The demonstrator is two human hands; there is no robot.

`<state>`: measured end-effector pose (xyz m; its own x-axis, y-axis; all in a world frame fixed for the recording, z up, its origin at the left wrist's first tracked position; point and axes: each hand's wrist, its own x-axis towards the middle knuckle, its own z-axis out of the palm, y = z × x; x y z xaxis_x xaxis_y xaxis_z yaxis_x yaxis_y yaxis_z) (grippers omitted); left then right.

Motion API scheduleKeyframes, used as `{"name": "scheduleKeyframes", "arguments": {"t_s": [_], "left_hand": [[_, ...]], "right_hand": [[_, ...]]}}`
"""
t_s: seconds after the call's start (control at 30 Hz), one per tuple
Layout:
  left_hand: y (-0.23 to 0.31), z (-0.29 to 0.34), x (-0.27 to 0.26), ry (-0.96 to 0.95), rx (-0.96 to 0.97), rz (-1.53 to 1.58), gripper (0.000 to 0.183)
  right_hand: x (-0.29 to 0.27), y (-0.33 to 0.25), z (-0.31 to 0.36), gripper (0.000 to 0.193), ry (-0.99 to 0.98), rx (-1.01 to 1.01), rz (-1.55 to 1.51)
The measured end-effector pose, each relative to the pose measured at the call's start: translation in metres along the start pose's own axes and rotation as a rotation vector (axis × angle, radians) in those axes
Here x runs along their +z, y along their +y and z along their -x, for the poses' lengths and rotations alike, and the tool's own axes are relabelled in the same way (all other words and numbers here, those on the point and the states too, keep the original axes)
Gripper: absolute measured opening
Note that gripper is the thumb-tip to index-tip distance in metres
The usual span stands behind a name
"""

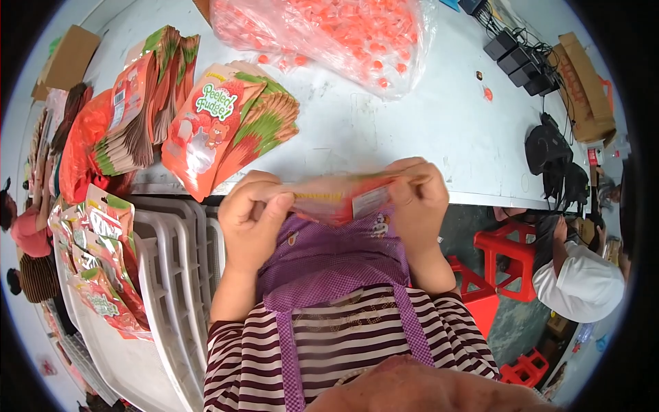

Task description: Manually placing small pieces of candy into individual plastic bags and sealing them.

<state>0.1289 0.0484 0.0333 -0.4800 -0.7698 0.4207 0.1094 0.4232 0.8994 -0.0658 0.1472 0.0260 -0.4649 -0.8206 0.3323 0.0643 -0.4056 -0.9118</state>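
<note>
1. Left hand [254, 218] and right hand [421, 200] pinch opposite ends of a red pouch [334, 202] by the desk's [405, 130] near edge.
2. From it, pouch stack [218, 123] at 10 o'clock, candy bag [343, 34] at 12.
3. Bare desk surface toward 1.

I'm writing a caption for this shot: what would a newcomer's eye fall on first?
Probably the large clear bag of bright red-orange pieces, on the white table at the top of the picture. Next might come the fanned stack of red and green pouches, left of centre on the table. At the centre, the left hand and right hand hold a blurred pouch between them.
</note>
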Motion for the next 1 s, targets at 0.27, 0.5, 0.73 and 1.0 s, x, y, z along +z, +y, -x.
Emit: {"name": "scheduleKeyframes", "arguments": {"t_s": [0.27, 0.5, 0.73, 1.0], "left_hand": [[0.011, -0.006, 0.010, 0.201, -0.315, 0.429, 0.010], [-0.002, -0.004, 0.000, -0.015, -0.221, 0.176, 0.012], [0.012, -0.016, 0.004, -0.091, -0.236, 0.234, 0.014], [0.010, -0.006, -0.004, -0.086, -0.191, 0.053, 0.016]], "right_hand": [[0.001, 0.010, -0.004, 0.019, 0.089, 0.036, -0.074], [0.011, -0.004, -0.007, 0.010, -0.028, 0.109, -0.109], [0.010, -0.004, -0.014, 0.009, -0.165, 0.152, 0.022], [0.013, -0.005, -0.009, 0.010, -0.232, 0.278, 0.005]]}}
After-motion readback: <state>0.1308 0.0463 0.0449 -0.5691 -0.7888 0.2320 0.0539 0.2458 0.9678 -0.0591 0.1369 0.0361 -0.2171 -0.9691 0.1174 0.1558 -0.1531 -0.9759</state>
